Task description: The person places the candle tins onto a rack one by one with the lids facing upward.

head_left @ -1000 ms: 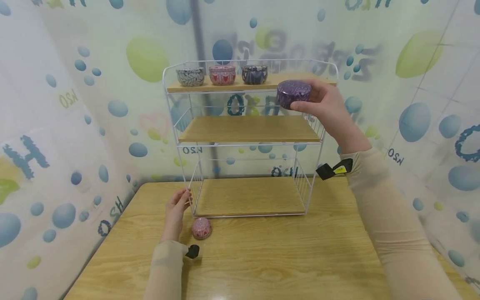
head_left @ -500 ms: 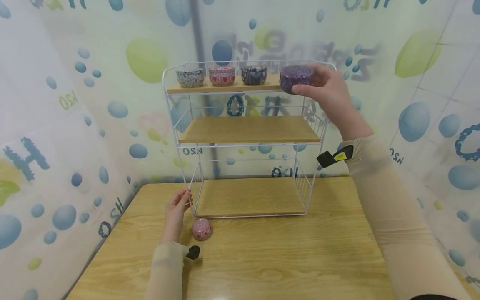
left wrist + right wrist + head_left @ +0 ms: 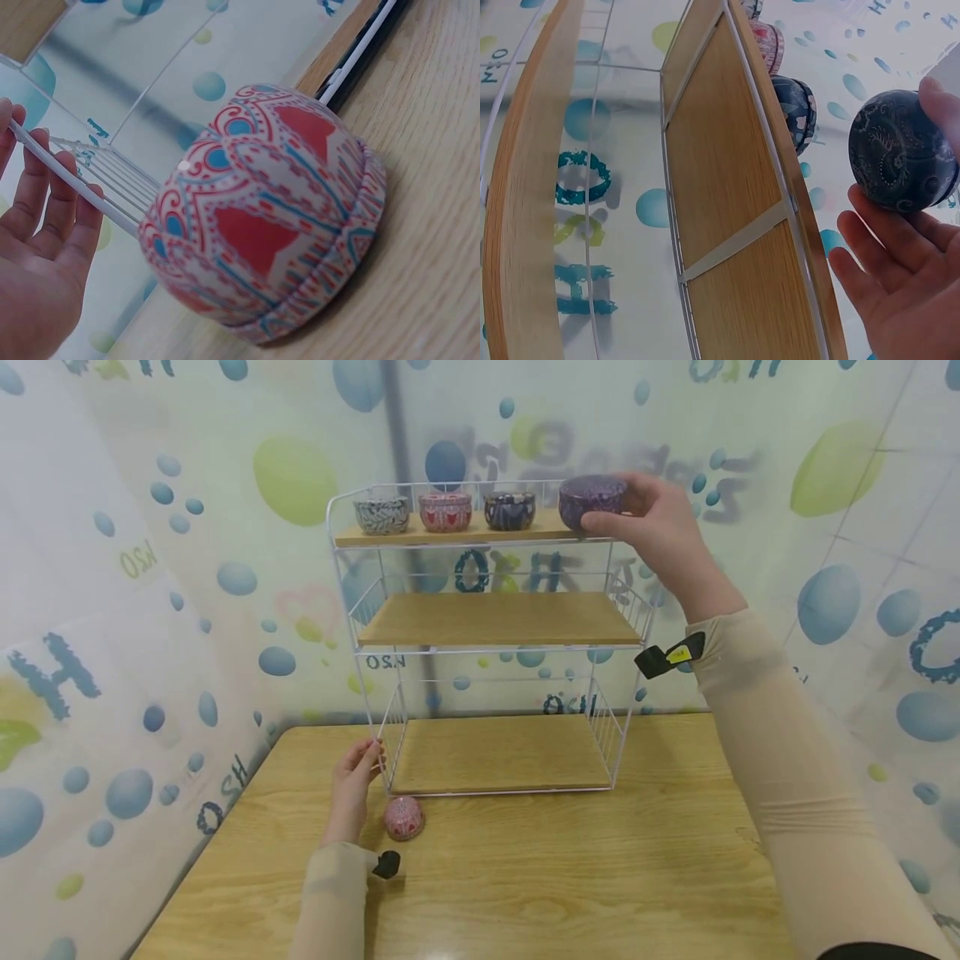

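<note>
The right hand (image 3: 660,527) has its grip curled round a purple tin (image 3: 592,500), fingers on the near side and thumb behind, holding it at the right end of the top shelf (image 3: 450,533) of the white wire rack (image 3: 491,647). Whether the tin rests on the board cannot be told. Just left of that grip stand three more tins (dark blue (image 3: 509,510), pink (image 3: 445,511), grey-patterned (image 3: 381,514)). The left hand (image 3: 352,785) lies on the table (image 3: 525,877), fingers relaxed against the rack's lower front corner wire, holding nothing; a pink patterned tin (image 3: 404,817) sits just right of it.
</note>
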Available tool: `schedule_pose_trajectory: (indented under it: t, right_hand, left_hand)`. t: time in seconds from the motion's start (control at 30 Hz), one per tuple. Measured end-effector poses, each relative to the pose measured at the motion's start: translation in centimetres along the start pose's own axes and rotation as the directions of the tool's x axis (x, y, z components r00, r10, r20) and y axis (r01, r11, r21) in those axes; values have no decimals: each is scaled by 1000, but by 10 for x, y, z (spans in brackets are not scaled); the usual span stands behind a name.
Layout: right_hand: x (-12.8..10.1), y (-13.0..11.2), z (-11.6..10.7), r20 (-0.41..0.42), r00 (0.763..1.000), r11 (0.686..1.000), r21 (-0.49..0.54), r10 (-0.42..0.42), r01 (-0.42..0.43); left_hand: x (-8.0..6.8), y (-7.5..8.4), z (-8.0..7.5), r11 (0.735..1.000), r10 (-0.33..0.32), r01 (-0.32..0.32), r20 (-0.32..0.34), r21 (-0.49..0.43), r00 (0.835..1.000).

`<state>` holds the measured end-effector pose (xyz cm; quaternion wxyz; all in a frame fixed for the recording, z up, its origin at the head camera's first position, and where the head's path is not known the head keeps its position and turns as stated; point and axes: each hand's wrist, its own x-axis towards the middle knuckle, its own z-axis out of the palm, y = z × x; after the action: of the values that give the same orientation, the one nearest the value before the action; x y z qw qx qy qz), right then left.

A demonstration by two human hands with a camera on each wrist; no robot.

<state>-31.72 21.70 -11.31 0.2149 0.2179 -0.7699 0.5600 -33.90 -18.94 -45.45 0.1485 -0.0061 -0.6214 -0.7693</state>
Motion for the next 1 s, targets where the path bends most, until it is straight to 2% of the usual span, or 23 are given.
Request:
schedule_pose_trajectory:
  t: [0.1, 0.27, 0.43, 0.73, 1.0]
  right_hand:
    - [3, 2, -1, 3, 1000, 1000, -15, 10, -10]
    - [8, 3, -2, -6, 999, 995, -95, 32, -32]
    - [13, 2, -1, -14, 998, 979, -193, 62, -64]
    - [24, 3, 5, -32, 995, 951, -295, 92, -97]
    - [25, 3, 9, -54, 992, 935, -331, 114, -126]
  left_hand:
    - [1, 0, -1, 1000, -4, 4, 0, 2, 1000]
    - [0, -1, -2, 1000, -18, 18, -1, 10, 1000]
    - [0, 1, -1, 1000, -25, 25, -4, 8, 1000]
    - [2, 0, -1, 1000, -1, 1, -11, 5, 1000]
    - [1, 0, 0, 1000, 5, -5, -13, 19, 1000]
